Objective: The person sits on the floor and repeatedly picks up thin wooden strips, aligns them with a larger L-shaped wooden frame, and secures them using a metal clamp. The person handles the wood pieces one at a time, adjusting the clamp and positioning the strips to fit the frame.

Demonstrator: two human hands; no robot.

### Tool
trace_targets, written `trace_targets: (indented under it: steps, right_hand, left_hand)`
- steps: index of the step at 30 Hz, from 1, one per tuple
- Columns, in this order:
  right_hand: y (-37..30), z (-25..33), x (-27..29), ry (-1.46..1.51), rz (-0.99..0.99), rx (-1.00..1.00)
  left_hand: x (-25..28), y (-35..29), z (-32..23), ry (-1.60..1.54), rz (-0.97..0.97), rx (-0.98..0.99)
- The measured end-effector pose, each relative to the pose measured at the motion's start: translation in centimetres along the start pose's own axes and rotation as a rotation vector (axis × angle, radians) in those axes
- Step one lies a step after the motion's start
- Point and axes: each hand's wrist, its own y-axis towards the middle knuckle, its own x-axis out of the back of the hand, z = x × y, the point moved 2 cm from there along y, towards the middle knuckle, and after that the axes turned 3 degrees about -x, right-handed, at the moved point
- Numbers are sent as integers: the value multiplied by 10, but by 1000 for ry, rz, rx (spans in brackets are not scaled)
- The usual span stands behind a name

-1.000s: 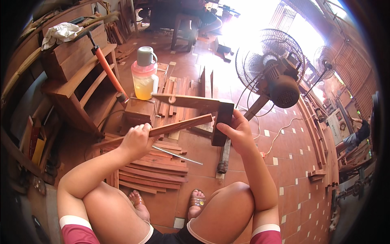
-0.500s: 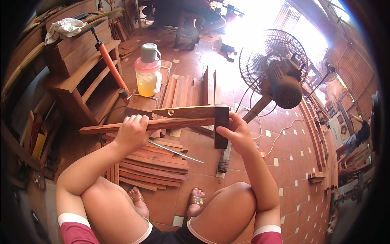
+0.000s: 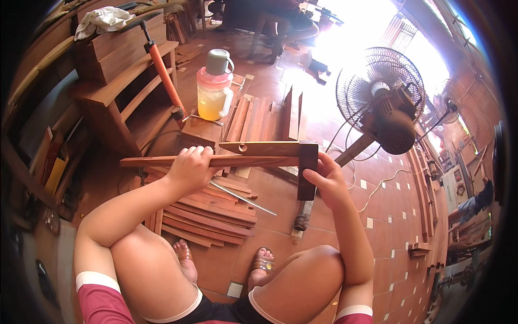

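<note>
My left hand [image 3: 190, 170] is wrapped round a reddish-brown wood strip [image 3: 253, 161], which lies nearly level across the front of me. Its right end meets the dark stock of a wooden try square [image 3: 307, 183]. The square's long blade, with a round hole near its tip, runs left just above the strip. My right hand [image 3: 330, 182] grips the stock, thumb on the near face and fingers behind. Below my hands, several wood strips [image 3: 208, 216] are stacked on the floor, with a metal ruler [image 3: 243, 197] lying over them.
A jug of yellow drink [image 3: 211, 100] with a cup on top stands on a wooden piece beyond my hands. At the left are a wooden cabinet [image 3: 116, 105] and an orange hand pump [image 3: 163, 73]. A standing fan [image 3: 386, 102] rises at the right, its cord on the tiles.
The whole view has shifted, so the surroundings sit further right. The strip has tilted closer to level along the square's blade. Both hands keep their holds.
</note>
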Motion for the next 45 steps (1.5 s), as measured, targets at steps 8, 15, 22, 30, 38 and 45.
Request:
trace_targets:
  steps: [8,15,22,30,38,45]
  right_hand:
    - [-1,-1,-2,35,50,-1]
    - [-4,-2,-8,125,-42,51]
    - [0,4,-2,237,-142,89]
    - [1,-8,-1,167,-85,20]
    - [4,-11,-1,151,-70,-17]
    - [4,-12,-3,137,-69,-7]
  left_hand:
    - [-3,-2,17,53,-8,48]
    - [13,5,21,-58,-37,187]
    - [-9,-6,16,98,32,-55]
    - [1,1,2,40,-21,-70]
    - [-2,-1,3,9,5,-59]
    - [-1,-2,4,-15,-3,-69]
